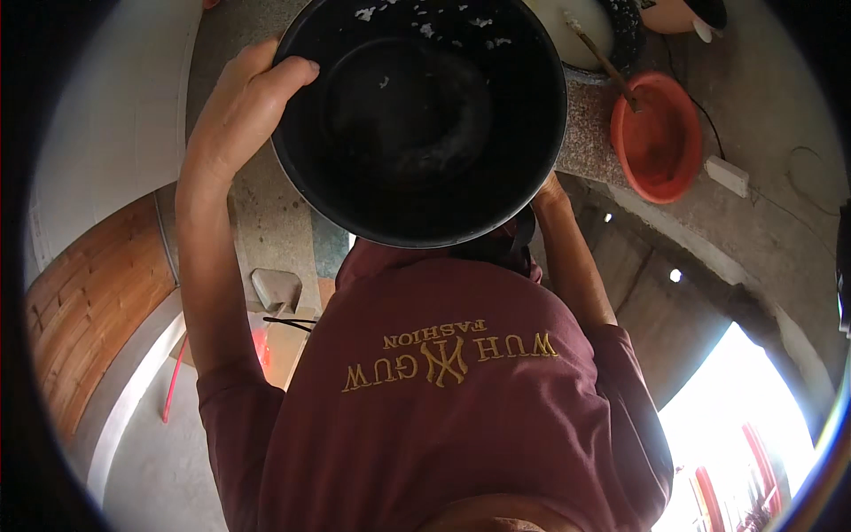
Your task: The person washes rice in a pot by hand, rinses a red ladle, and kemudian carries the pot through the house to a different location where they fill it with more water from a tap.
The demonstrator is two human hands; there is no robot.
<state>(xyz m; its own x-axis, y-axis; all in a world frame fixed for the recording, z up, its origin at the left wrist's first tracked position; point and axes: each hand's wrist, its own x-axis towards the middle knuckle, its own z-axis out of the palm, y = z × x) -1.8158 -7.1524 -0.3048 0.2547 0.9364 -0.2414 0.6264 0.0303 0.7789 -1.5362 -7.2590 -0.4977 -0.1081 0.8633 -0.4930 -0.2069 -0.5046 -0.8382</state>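
In front of my chest I hold a wide black cooking pot (405,126), its dark inside turned up toward me. White food bits cling to its far inner wall, and a smaller one lies on the bottom. My left hand (249,110) grips the rim at the left, with the thumb over the edge and the fingers hidden behind the wall. My right hand (549,191) is at the lower right side of the pot, mostly hidden by it, and appears to support it from there.
At the upper right, a dark-rimmed wok (585,40) contains whitish liquid. A wooden-handled utensil (608,66) reaches from it over a red plastic basin (655,143) on the concrete counter (751,100). A white power strip (727,176) and cords lie nearby. A shovel-like blade (277,288) is below left.
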